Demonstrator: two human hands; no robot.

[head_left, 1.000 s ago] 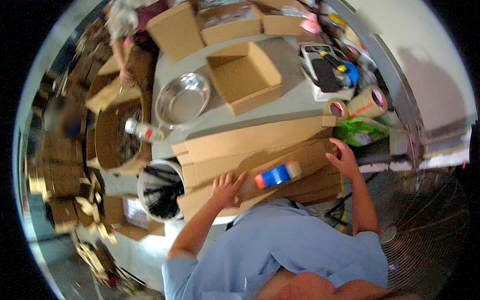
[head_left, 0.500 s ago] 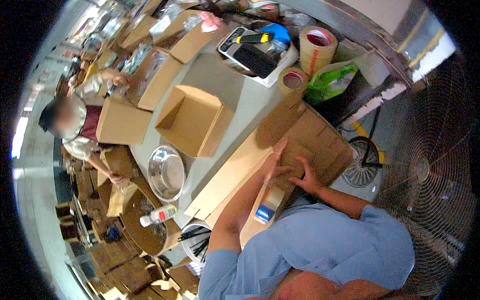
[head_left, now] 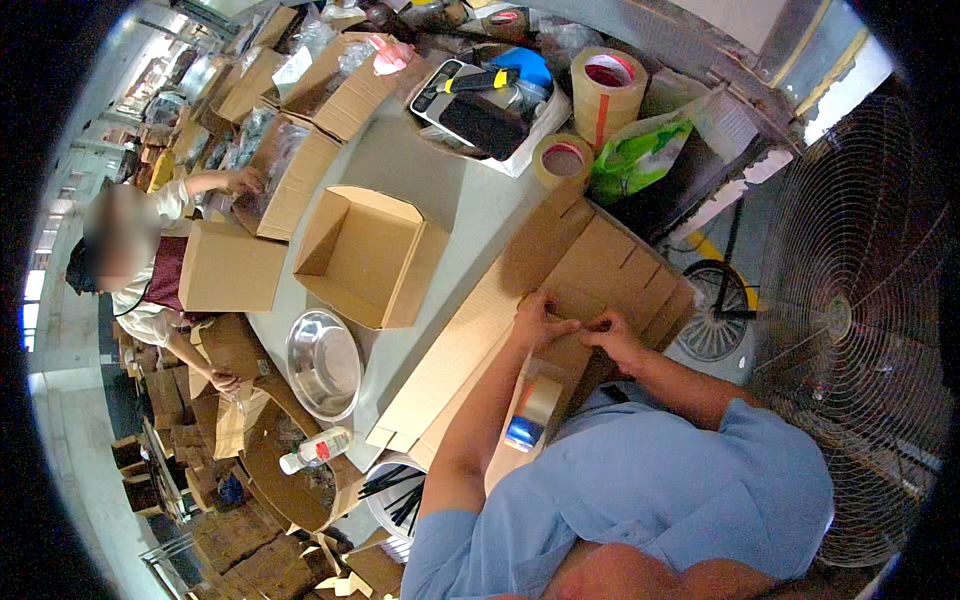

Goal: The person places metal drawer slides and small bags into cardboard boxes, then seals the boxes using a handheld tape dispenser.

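Note:
Flat, creased cardboard sheets (head_left: pixel 590 265) lie stacked in front of me, with slits along the far right edge. My left hand (head_left: pixel 543 324) is curled at the upper sheet, its thumb pointing right. Close beside it, my right hand (head_left: pixel 616 340) bends its fingers onto the same cardboard, and the two thumbs nearly meet. Both hands look closed on the sheet, though their undersides are hidden. Between my left forearm and my body, a tape dispenser (head_left: pixel 533 412) with a clear roll and a blue part rests on the cardboard.
An open cardboard box (head_left: pixel 370 255), a steel bowl (head_left: pixel 323 365) and a bottle (head_left: pixel 318 450) stand to the left. Tape rolls (head_left: pixel 607 85) and a white basket (head_left: pixel 490 110) are at the back. A large fan (head_left: pixel 840 315) stands right. A co-worker (head_left: pixel 165 260) handles boxes at far left.
My fingers, stretched out over the cardboard before, are now curled in, and my thumbs have come close together. The view has shifted slightly. The co-worker's upper hand has moved slightly at a box.

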